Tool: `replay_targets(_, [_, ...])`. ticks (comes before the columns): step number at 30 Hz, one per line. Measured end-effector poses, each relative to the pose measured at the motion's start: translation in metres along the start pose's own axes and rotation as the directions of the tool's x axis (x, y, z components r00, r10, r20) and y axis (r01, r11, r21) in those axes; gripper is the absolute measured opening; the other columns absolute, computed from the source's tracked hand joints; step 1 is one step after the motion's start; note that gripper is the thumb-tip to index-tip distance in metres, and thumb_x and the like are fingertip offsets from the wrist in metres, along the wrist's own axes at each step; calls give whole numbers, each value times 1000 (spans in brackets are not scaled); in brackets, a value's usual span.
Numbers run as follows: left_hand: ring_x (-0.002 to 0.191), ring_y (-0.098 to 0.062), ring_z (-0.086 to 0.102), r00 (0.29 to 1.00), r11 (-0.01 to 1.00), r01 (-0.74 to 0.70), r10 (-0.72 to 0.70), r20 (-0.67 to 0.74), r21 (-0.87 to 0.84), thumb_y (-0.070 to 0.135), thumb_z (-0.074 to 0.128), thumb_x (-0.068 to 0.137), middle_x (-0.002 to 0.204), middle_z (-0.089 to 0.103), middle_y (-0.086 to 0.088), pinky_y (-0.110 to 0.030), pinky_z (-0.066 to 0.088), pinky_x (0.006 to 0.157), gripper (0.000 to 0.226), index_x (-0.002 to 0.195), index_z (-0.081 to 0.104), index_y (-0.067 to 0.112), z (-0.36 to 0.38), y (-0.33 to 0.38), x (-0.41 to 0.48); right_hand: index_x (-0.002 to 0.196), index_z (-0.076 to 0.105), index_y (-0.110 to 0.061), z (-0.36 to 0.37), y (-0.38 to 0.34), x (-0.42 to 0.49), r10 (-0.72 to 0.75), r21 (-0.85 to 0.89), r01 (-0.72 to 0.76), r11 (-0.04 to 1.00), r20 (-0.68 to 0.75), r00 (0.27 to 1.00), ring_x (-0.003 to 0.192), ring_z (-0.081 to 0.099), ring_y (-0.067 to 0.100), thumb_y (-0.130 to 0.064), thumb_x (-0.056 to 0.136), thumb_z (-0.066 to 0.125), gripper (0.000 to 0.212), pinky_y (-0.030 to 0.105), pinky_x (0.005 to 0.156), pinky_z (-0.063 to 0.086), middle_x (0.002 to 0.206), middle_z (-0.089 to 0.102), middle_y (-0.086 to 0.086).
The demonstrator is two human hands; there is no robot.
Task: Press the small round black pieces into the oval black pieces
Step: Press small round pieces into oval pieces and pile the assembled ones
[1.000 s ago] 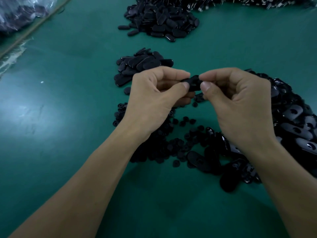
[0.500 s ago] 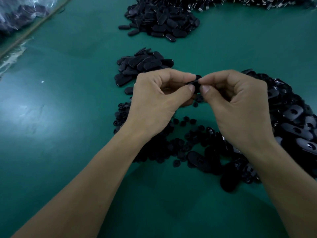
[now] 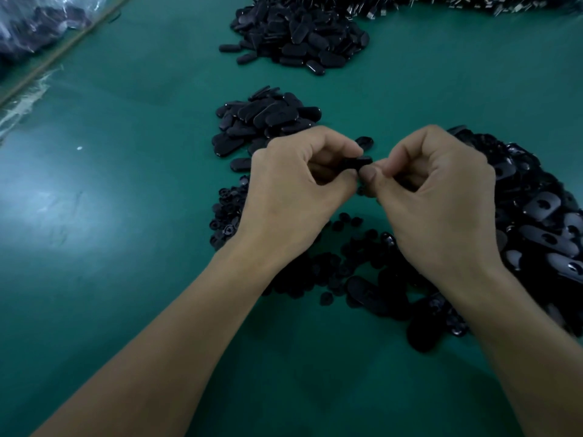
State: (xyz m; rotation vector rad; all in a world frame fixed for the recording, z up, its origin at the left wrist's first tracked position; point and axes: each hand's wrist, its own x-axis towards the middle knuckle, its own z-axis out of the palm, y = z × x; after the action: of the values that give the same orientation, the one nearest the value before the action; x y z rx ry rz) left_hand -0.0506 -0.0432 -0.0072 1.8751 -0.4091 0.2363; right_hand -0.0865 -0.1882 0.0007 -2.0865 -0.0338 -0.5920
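Two bare forearms enter from 6 o'clock. One green table mat (image 3: 126, 279) covers the whole work surface, with a pale glare on it at 9 o'clock.

Nearest, under the wrists, lies one loose scatter of small round pieces (image 3: 315, 275), too many to count, reaching out to 8 o'clock of the hands. One large heap of oval pieces (image 3: 536, 222), many showing a hole, runs from 5 o'clock round to 2 o'clock. It is also beyond counting.

The left hand (image 3: 293, 197) and right hand (image 3: 438, 203) meet at centre, above the mat, fingers curled. Both pinch one held oval piece (image 3: 359, 161) between thumb and forefinger, one hand at each end. Whether a round piece sits in it cannot be told.

Just beyond, at 12 o'clock, a single oval piece (image 3: 364, 142) lies alone on the mat. At 11 o'clock stands one small heap (image 3: 268, 118) of smooth ovals. Farther off at 12 o'clock is one bigger far heap (image 3: 299, 36). Along the far edge at 1 o'clock runs one band of glinting parts (image 3: 441, 4), kind not discernible. At 10 o'clock, past the table edge, is one clear plastic bag (image 3: 28, 29) with dark contents.
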Motion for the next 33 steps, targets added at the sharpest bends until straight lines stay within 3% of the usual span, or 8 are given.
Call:
replay_targets(4, [73, -1, 70, 999, 993, -45, 45, -1, 105, 5, 78, 83, 82, 73, 12, -16, 56, 70, 17, 96, 76, 16, 0, 1, -2, 73, 53, -32, -1, 0, -1, -10, -27, 11, 1000, 23, 1000, 63, 67, 11, -5, 87, 73, 36, 28, 57, 56, 69, 67, -10])
replay_targets(12, [80, -2, 70, 998, 979, -57, 53, 31, 193, 9, 74, 86, 88, 73, 11, -28, 59, 76, 17, 101, 74, 18, -4, -6, 1, 83, 57, -28, 0, -2, -3, -48, -27, 52, 998, 135, 990, 58, 67, 19, -5, 90, 67, 26, 42, 56, 54, 71, 70, -4])
replay_targets(16, [75, -2, 69, 999, 999, 12, -14, 39, 46, 11, 75, 85, 81, 72, 13, -22, 56, 71, 23, 93, 67, 31, -3, -7, 3, 95, 66, -30, -3, 5, 2, -33, -26, 35, 999, 87, 996, 79, 66, -2, -16, 91, 72, 15, 17, 72, 54, 84, 69, -17])
replay_targets(18, [71, -6, 69, 996, 994, 68, -62, 69, -82, 10, 75, 84, 78, 73, 12, -25, 57, 69, 23, 91, 67, 31, -4, -6, 4, 107, 71, -29, -5, 11, 5, -9, -49, 15, 999, 122, 992, 85, 64, -2, -21, 92, 71, 17, 16, 79, 51, 97, 69, -17])
replay_targets(20, [70, -8, 70, 990, 978, 106, -87, 108, -180, 8, 74, 84, 77, 74, 9, -27, 59, 69, 21, 93, 67, 26, -6, -6, 5, 106, 73, -30, -7, 15, 9, 39, 50, -50, 997, 193, 980, 88, 68, 0, -21, 93, 71, 16, 20, 81, 54, 95, 73, -16])
replay_targets(25, [68, -11, 71, 983, 943, 159, -122, 140, -292, 0, 78, 85, 75, 75, 4, -23, 58, 68, 21, 94, 70, 16, -9, -4, 6, 94, 72, -25, -9, 19, 12, 61, 232, -120, 965, 245, 967, 71, 70, 2, -15, 90, 75, 11, 10, 62, 49, 80, 75, -14])
replay_targets(33, [71, -16, 73, 978, 905, 201, -162, 135, -375, -2, 80, 81, 78, 77, -2, -26, 61, 70, 21, 94, 75, 14, -10, -1, 6, 91, 73, -20, -11, 19, 11, 45, 292, -109, 950, 219, 975, 64, 68, 6, -16, 87, 77, 6, 11, 59, 48, 79, 76, -3])
